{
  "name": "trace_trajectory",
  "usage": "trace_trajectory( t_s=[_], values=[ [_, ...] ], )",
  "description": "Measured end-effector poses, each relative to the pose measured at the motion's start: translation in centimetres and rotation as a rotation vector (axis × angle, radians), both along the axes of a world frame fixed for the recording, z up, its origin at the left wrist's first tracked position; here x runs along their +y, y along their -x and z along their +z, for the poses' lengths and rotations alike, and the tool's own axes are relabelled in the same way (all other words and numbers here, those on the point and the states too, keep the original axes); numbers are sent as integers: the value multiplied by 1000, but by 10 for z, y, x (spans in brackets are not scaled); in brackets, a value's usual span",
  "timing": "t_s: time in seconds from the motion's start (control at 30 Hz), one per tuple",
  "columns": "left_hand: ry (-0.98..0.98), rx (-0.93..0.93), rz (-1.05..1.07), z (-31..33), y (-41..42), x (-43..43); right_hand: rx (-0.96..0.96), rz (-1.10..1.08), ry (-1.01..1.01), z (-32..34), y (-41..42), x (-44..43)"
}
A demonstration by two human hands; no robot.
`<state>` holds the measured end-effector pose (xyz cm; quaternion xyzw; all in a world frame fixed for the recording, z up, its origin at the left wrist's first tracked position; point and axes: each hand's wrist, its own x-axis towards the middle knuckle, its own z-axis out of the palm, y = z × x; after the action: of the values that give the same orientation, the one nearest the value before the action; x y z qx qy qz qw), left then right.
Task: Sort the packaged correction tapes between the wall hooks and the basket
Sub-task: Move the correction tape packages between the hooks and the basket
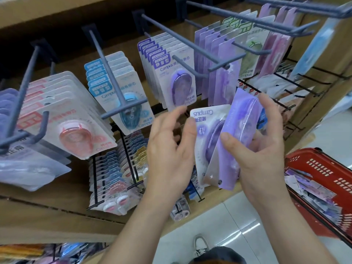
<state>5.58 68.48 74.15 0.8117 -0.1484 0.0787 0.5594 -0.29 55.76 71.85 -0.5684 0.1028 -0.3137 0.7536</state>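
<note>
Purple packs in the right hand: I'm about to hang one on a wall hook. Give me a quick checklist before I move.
1. Grip: the right hand holds the purple packs fanned together: ok.
2. Left hand free: it holds nothing, fingertips by the white Campus pack: ok.
3. Orientation: that pack's print reads upside down, so its top end points down: not ok.
4. Target: the hook carrying the purple Campus row has bare rod at its tip: ok.
5. Number of packs in the grip: cannot tell.
6. Basket is low on the right, with more packs inside: ok.
</note>
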Motion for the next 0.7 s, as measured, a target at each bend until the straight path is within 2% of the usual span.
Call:
trace_trajectory(
  t_s=[0.13, 0.27, 0.37, 0.47, 0.57, 0.7],
  values=[
    [251, 362, -323, 9, 9, 5, -33, 36, -28, 4, -1, 1],
    [225, 487, -470, 3, 12, 15, -23, 13, 42, 2, -1, -4],
    [177, 427, -328, -3, 13, 21, 23, -58, 335, 4, 0, -13],
    [66, 287, -224, -1, 8, 31, 103, -111, 573, 14, 2, -30],
    [-92, 106, -270, 2, 2, 37, 194, 68, 625, 22, 1, -37],
    [-315, -88, -354, 4, -1, 32, 165, 343, 615, 22, 0, -29]
  ],
)
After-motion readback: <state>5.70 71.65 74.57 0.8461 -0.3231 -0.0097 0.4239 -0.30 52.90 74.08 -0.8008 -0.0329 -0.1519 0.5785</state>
